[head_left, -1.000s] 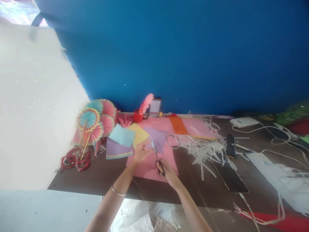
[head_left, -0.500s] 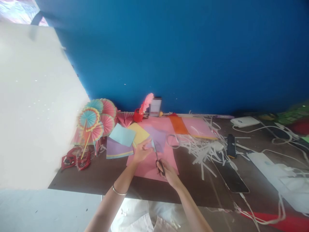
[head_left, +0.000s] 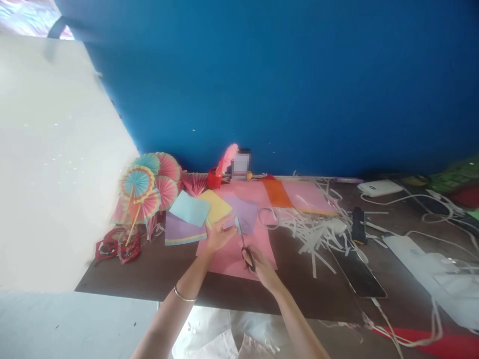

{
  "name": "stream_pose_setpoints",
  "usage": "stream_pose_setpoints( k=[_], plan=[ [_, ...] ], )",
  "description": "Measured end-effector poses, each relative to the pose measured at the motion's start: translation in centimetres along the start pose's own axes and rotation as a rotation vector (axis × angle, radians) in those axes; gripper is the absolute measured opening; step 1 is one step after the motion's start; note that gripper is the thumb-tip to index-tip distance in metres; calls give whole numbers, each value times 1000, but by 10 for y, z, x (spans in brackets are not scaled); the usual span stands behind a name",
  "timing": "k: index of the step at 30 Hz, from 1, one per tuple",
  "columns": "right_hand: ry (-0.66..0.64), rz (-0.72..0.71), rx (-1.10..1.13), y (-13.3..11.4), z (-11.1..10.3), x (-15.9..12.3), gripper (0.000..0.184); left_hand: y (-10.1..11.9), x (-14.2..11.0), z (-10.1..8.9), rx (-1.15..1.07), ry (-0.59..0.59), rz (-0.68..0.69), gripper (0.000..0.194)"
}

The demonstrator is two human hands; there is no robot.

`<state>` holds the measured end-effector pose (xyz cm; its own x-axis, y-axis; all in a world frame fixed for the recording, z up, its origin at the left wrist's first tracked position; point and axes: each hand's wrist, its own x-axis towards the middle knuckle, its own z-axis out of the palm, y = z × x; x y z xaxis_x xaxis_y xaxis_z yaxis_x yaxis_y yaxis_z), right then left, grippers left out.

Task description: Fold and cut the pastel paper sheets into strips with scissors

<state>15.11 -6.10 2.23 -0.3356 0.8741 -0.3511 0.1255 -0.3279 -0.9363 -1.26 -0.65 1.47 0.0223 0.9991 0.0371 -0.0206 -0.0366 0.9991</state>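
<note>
My right hand grips black-handled scissors, their blades pointing away from me and a little left. Beside the blades, my left hand is curled with thumb and fingers toward the tips. What it pinches is too small and blurred to name; a pale bluish patch shows by its fingertips. Both hands are over a pink paper sheet. Just beyond them lie a purple sheet and a yellow sheet, with a light blue sheet to the left.
Folded paper fans stand at the left, above red glasses-like frames. White paper strips are heaped to the right, near a phone and cables. A red pot stands against the blue wall.
</note>
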Motion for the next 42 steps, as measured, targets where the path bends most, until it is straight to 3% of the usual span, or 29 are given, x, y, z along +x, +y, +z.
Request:
stream_pose_setpoints(
  k=[18,31,42],
  plan=[
    [-13,-20,-24,9,-2,3,33,-5,0,-1,-57,5,24,44],
    [-3,-36,-50,10,-3,5,37,-10,2,-1,19,24,30,43],
    [-9,-42,-52,11,-2,4,39,-3,-1,0,-34,74,37,42]
  ],
)
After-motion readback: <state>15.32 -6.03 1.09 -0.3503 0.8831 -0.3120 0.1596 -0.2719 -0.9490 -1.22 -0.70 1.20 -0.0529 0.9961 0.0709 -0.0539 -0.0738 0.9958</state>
